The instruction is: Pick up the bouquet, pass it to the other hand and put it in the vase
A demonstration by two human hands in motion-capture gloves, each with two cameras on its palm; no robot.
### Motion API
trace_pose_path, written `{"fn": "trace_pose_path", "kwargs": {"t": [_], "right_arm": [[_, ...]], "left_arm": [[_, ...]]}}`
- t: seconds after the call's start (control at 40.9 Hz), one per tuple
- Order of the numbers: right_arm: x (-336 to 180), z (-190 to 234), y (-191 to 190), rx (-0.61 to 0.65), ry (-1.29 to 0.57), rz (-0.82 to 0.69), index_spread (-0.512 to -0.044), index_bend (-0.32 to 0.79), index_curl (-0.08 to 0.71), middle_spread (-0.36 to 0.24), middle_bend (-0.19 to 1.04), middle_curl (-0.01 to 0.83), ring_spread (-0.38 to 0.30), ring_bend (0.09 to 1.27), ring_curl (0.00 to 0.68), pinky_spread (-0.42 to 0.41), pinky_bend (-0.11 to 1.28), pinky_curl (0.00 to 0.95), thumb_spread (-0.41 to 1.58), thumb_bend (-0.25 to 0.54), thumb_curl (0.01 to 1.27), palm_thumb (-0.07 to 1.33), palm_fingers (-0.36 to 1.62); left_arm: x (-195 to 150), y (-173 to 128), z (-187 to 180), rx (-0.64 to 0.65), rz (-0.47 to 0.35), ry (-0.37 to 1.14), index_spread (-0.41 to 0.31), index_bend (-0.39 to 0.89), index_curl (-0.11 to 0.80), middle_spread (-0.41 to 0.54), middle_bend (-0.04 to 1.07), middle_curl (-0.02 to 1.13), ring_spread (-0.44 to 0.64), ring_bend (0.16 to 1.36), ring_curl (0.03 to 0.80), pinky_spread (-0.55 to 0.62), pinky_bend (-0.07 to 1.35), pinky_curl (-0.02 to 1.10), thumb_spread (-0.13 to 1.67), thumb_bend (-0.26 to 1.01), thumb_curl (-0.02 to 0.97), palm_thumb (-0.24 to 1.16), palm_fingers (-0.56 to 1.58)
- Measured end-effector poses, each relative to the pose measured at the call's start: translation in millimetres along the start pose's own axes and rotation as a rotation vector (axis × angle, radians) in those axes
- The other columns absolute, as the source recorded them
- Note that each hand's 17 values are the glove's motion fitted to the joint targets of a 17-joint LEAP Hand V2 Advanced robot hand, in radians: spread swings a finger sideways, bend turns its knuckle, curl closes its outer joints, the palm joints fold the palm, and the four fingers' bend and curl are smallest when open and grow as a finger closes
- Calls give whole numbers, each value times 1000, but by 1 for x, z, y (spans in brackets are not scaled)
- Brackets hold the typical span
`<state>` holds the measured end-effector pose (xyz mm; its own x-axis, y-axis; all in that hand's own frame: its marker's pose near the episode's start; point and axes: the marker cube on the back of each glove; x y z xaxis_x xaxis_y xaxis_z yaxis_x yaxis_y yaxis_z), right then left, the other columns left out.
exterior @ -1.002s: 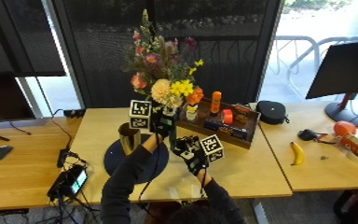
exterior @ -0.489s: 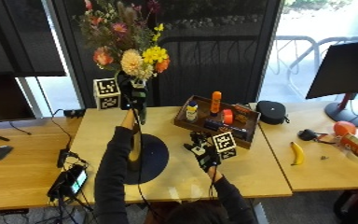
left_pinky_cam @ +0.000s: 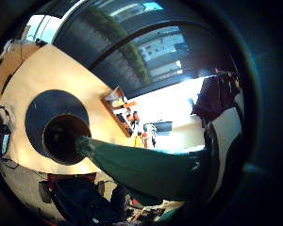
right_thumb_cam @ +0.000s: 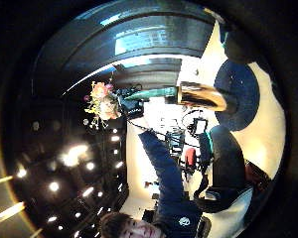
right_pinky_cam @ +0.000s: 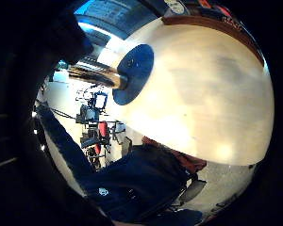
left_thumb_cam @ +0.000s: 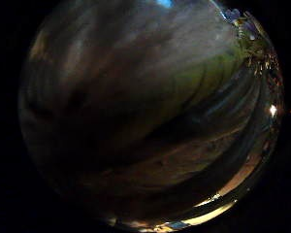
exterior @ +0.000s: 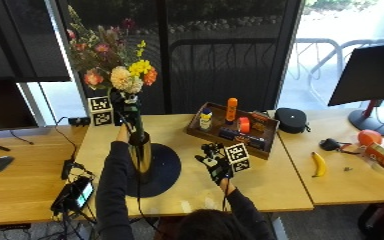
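My left hand (exterior: 121, 111) is raised above the table and grips the bouquet (exterior: 115, 62) by its green-wrapped stems, with the pink, yellow and orange flowers up. The stem ends (left_pinky_cam: 85, 143) hang right at the mouth of the brass vase (exterior: 139, 156), which stands upright on a dark round mat (exterior: 165, 172). The left little finger side palm view shows the vase mouth (left_pinky_cam: 61, 139) directly under the stems. My right hand (exterior: 214, 161) hovers open over the table to the right of the mat and holds nothing. From it, the bouquet (right_thumb_cam: 102, 101) and vase (right_thumb_cam: 201, 96) show off to the side.
A wooden tray (exterior: 226, 136) with bottles and small items stands behind the right hand. A banana (exterior: 319, 164), a black pouch (exterior: 290, 120) and a monitor stand lie to the right. A device with cables (exterior: 75, 195) sits at the table's front left.
A second ago both hands were at the bouquet; the right hand let go and dropped to the table. The left hand lifted the bouquet high, then lowered it a little over the vase.
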<state>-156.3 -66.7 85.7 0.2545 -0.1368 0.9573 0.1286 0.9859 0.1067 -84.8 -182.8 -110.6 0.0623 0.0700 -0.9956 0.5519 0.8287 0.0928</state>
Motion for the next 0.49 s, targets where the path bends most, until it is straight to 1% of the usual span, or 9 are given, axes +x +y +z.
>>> {"fn": "trace_pose_path", "kwargs": {"t": [0.073, 0.098, 0.122, 0.147, 0.171, 0.196, 0.293, 0.367, 0.489], "right_arm": [[6, 2, -5, -11, -2, 7, -308, 213, 426, -154, 120, 308, -125, 301, 400, -22, 306, 380, 1011, -20, 441, 926, 595], [9, 2, -6, -17, -3, 11, -304, 215, 428, -158, 121, 304, -124, 300, 399, -22, 305, 379, 1012, -18, 443, 929, 596], [14, 2, -8, -24, -4, 15, -303, 215, 428, -157, 125, 303, -122, 296, 397, -22, 305, 378, 1015, -16, 444, 932, 596], [19, 1, -10, -32, -6, 21, -303, 216, 430, -133, 134, 303, -120, 292, 395, -21, 297, 376, 1016, -17, 445, 932, 595], [25, -1, -11, -38, -9, 27, -301, 219, 432, -124, 135, 302, -116, 289, 395, -19, 292, 374, 1017, -15, 447, 935, 591], [32, -3, -13, -41, -9, 34, -301, 224, 435, -120, 136, 300, -114, 284, 394, -18, 288, 375, 1018, -16, 448, 936, 590], [56, -13, -16, -28, 5, 69, -299, 233, 440, -104, 135, 294, -110, 275, 390, -16, 278, 370, 1021, -14, 455, 944, 595], [70, -20, -21, 22, 52, 53, -298, 232, 441, -97, 135, 289, -107, 272, 388, -15, 274, 367, 1025, -14, 458, 952, 597], [83, -32, -32, 292, 342, -137, -291, 237, 447, -88, 136, 284, -105, 265, 386, -8, 262, 363, 1027, -12, 469, 971, 603]], "left_arm": [[-38, -2, -5, -150, -45, -40, -381, 610, 659, -353, 857, 613, -364, 917, 504, -425, 733, 535, 1122, -57, 400, 564, 1323], [-59, -1, -8, -235, -65, -76, -372, 568, 649, -350, 834, 607, -359, 901, 499, -417, 702, 522, 1096, -78, 386, 516, 1210], [-84, 1, -13, -331, -88, -125, -340, 469, 629, -325, 799, 604, -334, 857, 486, -361, 602, 493, 1028, -114, 374, 442, 863], [-113, 5, -20, -428, -116, -185, -240, 285, 585, -254, 742, 608, -226, 767, 486, -184, 472, 487, 990, -111, 369, 411, 94], [-144, 9, -29, -513, -148, -247, -182, 222, 605, -175, 688, 662, -138, 802, 590, -80, 579, 596, 968, -100, 365, 393, -211], [-174, 16, -38, -577, -180, -299, -132, 161, 581, -93, 590, 651, -53, 792, 588, -13, 620, 608, 951, -86, 364, 385, -361], [-258, 44, -71, -652, -261, -361, -11, 44, 462, 92, 345, 481, 136, 697, 423, 175, 536, 463, 911, -27, 369, 430, -295], [-273, 65, -84, -651, -262, -376, 40, 11, 399, 183, 256, 398, 237, 660, 362, 274, 512, 407, 898, -20, 371, 459, -266], [-271, 87, -94, -632, -217, -437, 95, 5, 316, 287, 206, 351, 351, 630, 324, 389, 496, 374, 881, -29, 367, 468, -244]]}}
